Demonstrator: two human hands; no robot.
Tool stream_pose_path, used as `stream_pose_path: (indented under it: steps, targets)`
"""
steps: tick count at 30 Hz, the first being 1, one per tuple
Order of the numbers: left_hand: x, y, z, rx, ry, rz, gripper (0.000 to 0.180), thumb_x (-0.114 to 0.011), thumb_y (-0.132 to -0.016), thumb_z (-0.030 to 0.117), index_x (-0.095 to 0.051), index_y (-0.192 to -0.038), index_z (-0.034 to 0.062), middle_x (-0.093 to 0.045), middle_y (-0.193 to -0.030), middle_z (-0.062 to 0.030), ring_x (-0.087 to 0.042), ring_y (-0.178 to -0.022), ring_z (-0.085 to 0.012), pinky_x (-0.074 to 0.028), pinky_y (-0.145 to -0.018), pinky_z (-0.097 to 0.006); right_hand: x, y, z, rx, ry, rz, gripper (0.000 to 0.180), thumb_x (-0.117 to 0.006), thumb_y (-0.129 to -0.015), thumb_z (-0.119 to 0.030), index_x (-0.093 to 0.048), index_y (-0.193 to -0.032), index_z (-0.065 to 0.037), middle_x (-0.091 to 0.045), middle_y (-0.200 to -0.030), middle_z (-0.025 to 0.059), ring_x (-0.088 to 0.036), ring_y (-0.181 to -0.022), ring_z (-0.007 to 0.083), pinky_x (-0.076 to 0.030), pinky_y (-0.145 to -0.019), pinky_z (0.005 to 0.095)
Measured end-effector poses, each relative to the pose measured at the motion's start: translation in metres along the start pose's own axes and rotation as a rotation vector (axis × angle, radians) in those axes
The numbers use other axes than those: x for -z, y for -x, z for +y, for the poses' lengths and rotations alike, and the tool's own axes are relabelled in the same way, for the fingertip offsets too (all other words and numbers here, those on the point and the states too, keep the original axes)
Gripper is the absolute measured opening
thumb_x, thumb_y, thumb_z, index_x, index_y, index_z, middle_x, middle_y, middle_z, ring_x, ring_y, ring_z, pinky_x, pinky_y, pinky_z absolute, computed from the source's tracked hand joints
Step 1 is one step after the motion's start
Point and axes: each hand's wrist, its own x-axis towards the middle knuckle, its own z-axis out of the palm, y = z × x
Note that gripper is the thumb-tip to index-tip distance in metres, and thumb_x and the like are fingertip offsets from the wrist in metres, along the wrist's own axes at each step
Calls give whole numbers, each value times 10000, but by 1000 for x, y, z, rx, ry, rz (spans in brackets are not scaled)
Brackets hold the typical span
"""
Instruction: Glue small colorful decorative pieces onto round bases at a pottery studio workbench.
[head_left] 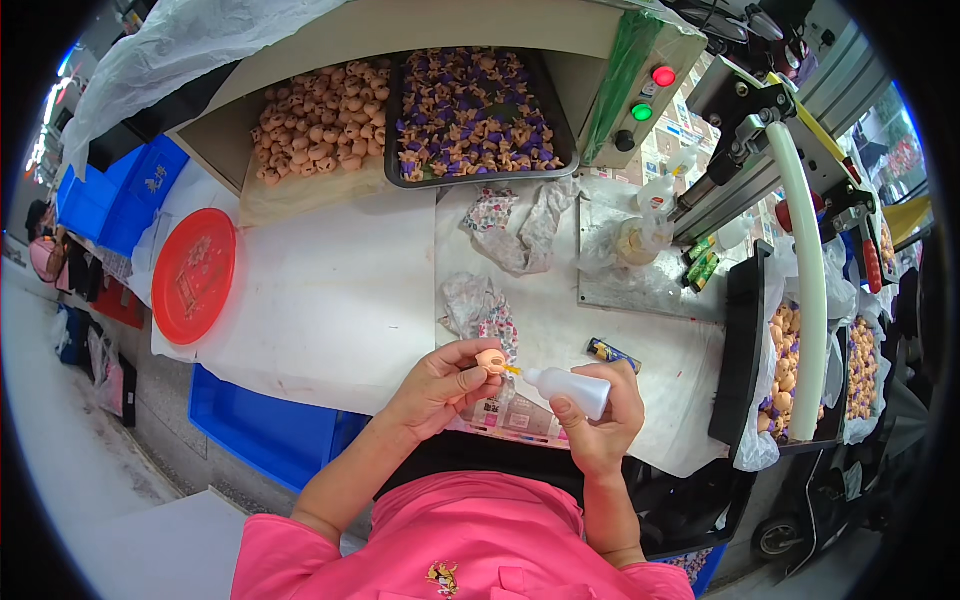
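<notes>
Near the front edge of the white-covered table, my left hand (430, 392) pinches a small peach-coloured doll head (490, 360) between thumb and fingers. My right hand (607, 425) is wrapped round a white squeeze bottle (575, 389) tilted to the left. Its thin yellow nozzle points at the head's right side and appears to touch it. The exact contact is too small to tell. Just beyond my hands lies a crumpled patterned cloth (480, 305).
Peach doll heads (325, 120) are piled at the back, beside a black tray (480, 178) of purple-and-peach pieces. A red basin (195, 277) stands left. At right are a metal plate (620, 285), a clamp machine (745, 150) and a black bin (738, 360) holding peach parts.
</notes>
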Motion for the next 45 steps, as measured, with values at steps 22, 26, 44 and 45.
stream_pose_path:
  steps: [22,26,44,45]
  targets:
    - [-3,-5,-8,-6,-1,-19,404,-629,-864,16,-536,-1257,34,-607,-1135,-95,-636,-965,-174,-546,-860,-267,16,5,9,-67,3,1,331,-817,-712,-200,-635,-897,5,-552,-791,72,-521,-675,164,-404,-577,267]
    - [-5,-4,-7,-20,-5,-18,409,-655,-845,17,-554,-1241,36,-588,-1159,-97,-610,-1005,-175,-531,-897,-276,18,5,12,-88,-34,8,340,-810,-725,-217,-628,-901,9,-544,-807,71,-521,-698,159,-404,-588,264]
    - [11,49,47,-208,-53,23,427,-678,-829,37,-548,-1236,46,-585,-1197,-125,-625,-970,-189,-556,-825,-290,-55,-17,27,-160,93,-250,317,-729,-788,-123,-538,-1010,0,-571,-913,75,-565,-840,155,-461,-745,269]
    - [14,51,50,-214,-51,19,427,-678,-829,37,-548,-1236,46,-585,-1197,-125,-625,-970,-189,-556,-825,-290,-59,-20,24,-106,189,-280,310,-729,-784,-123,-555,-1011,-2,-582,-915,90,-572,-849,168,-464,-742,276]
